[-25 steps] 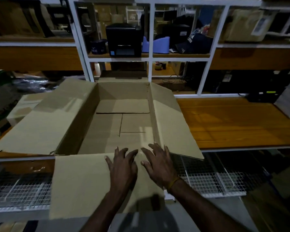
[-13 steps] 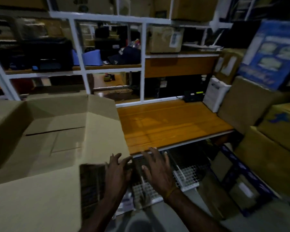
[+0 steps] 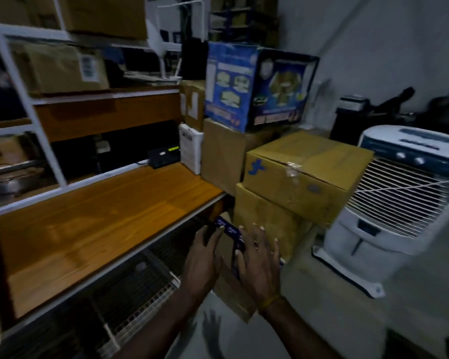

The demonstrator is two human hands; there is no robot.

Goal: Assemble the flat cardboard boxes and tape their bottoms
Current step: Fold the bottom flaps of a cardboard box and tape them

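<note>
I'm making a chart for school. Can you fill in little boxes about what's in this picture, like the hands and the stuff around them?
left hand: open, fingers spread, holding nothing
right hand: open, fingers spread, yellow band at wrist
in front of hands: flat cardboard leaning under the shelf end
shelf: orange wood, bare
stack: brown boxes beside the shelf
on top: blue box
far right: white cooler on floor
light: dim, blurry

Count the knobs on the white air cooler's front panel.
2: both sit side by side on the air cooler's blue panel above the grille, left knob, right knob. Blur may hide other controls.
</note>
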